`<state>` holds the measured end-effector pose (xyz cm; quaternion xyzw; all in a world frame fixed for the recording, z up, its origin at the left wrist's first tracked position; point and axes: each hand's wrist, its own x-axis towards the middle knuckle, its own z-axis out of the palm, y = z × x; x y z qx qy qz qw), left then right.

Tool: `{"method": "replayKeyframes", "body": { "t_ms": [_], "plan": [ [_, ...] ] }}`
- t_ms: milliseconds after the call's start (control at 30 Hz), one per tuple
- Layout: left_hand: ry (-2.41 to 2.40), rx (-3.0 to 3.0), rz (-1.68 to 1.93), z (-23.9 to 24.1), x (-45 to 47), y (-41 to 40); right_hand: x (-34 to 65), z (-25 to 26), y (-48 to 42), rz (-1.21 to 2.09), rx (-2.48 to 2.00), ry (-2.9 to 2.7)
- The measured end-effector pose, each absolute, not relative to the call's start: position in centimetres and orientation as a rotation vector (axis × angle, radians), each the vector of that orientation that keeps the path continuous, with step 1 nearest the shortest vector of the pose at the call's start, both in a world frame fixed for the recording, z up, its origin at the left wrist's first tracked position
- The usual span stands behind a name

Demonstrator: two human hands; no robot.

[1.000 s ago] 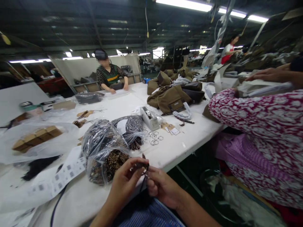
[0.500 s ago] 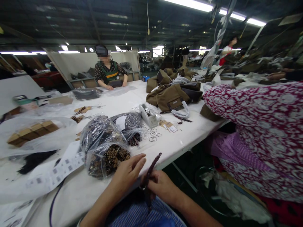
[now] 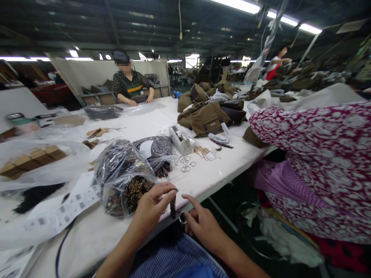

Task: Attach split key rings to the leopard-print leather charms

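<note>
Over the table's front edge, my left hand (image 3: pixel 155 204) pinches the upper end of a dark brown braided strap (image 3: pixel 173 208), which hangs down from thumb and fingers. My right hand (image 3: pixel 204 224) is just to its right, with the index finger raised and the other fingers curled. A metal key ring (image 3: pixel 182 218) shows at those curled fingers, close to the strap. Whether strap and ring are joined cannot be made out. Beyond my left hand lies a clear plastic bag (image 3: pixel 116 173) with leopard-print pieces in it.
Several loose rings (image 3: pixel 187 164), card tags (image 3: pixel 205 153) and a tape dispenser (image 3: pixel 179 141) lie ahead on the white table (image 3: pixel 214 173). Olive bags (image 3: pixel 208 119) are piled behind. A person in a patterned top (image 3: pixel 313 154) sits close at right; another person (image 3: pixel 131 83) works across the table.
The braided strap, earlier upright in my right hand, now hangs from my left hand's pinch. My right index finger has lifted away, and the ring now shows at my right fingers.
</note>
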<state>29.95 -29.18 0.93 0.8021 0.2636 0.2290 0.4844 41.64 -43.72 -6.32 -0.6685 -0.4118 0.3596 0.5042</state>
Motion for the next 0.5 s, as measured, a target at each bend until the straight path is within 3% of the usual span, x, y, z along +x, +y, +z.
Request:
{"method": "replayKeyframes", "body": {
  "t_ms": [200, 500],
  "plan": [
    [0.717, 1.895, 0.526, 0.0, 27.5, -29.0, 43.0, -6.3, -43.5, 0.801, -1.407, -0.643],
    [0.448, 2.193, 0.508, -0.3, 27.0, -30.6, 42.0, -4.5, -43.1, 0.678, -1.474, -0.718]
  ]
}}
